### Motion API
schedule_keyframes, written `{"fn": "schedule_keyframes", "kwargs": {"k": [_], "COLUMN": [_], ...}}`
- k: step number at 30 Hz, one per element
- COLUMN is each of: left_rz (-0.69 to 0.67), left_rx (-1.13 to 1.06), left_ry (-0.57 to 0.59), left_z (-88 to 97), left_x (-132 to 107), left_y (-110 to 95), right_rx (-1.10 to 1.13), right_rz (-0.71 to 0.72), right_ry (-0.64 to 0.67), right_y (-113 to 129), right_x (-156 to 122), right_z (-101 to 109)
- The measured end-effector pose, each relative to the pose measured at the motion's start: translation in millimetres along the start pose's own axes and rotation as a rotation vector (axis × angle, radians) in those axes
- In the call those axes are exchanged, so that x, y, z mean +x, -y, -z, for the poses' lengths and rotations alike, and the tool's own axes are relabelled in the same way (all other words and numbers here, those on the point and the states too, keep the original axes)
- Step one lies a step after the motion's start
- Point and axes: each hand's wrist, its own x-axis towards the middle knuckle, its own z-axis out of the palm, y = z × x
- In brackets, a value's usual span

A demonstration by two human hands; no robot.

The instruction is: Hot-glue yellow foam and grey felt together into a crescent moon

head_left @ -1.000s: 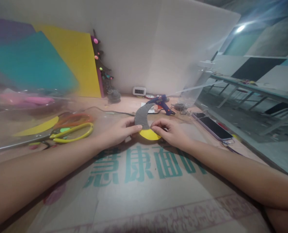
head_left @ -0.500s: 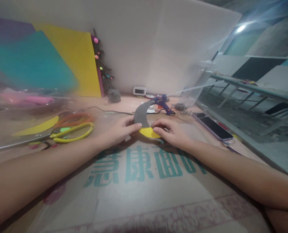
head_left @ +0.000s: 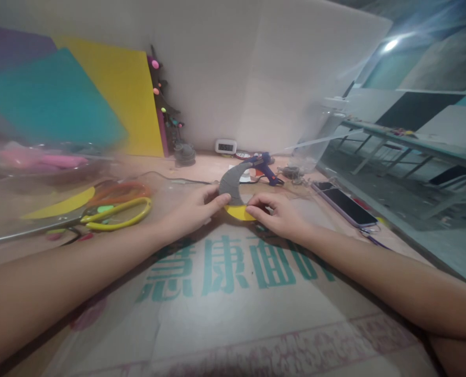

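Note:
Between both hands is a crescent-shaped piece (head_left: 230,184), mostly covered in grey, with its lower end bare yellow. My left hand (head_left: 203,207) grips its left edge, the thumb lying on the grey face. On the other side, my right hand (head_left: 274,213) pinches the yellow lower end between thumb and fingers. The crescent's tip points up and to the right, in front of a blue glue gun (head_left: 267,168). Fingers behind the piece are partly hidden.
Large scissors (head_left: 117,214) and a yellow cut piece (head_left: 62,204) lie to the left. A phone (head_left: 346,205) rests at right near the table edge. Behind are a small digital clock (head_left: 225,147) and coloured sheets (head_left: 119,99). Printed sheeting (head_left: 217,324) covers the table front.
The crescent has shifted and tilted slightly, with a little less yellow showing at its lower end. Both hands keep hold and have barely moved.

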Motion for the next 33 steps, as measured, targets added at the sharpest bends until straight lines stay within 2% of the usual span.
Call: {"fn": "schedule_keyframes", "kwargs": {"k": [3,10,15,20,24,27,33], "left_rz": [0.039,0.063,0.051,0.073,0.089,0.071,-0.002], "left_rx": [-0.064,-0.053,0.009,-0.039,-0.070,-0.036,0.027], "left_ry": [-0.031,0.014,-0.011,-0.068,-0.020,0.002,-0.028], "left_z": [-0.7,-0.5,-0.3,-0.7,-0.6,-0.1,1.2], "left_x": [-0.4,-1.0,-0.7,0.3,0.0,-0.3,0.2], "left_y": [1.3,-2.5,-0.4,4.6,4.6,2.0,-1.2], "right_rx": [-0.012,-0.062,-0.086,-0.078,-0.084,-0.088,-0.075], "right_rz": [0.007,0.057,0.097,0.087,0.077,0.077,0.076], "right_ry": [0.000,0.024,0.032,0.010,0.007,0.003,0.009], "right_y": [0.5,2.8,2.6,1.8,3.0,3.8,2.7], "right_x": [-0.1,-1.3,-1.8,-1.8,-1.7,-1.8,-1.9], "right_z": [0.0,-0.2,0.3,0.4,0.3,0.2,0.7]}}
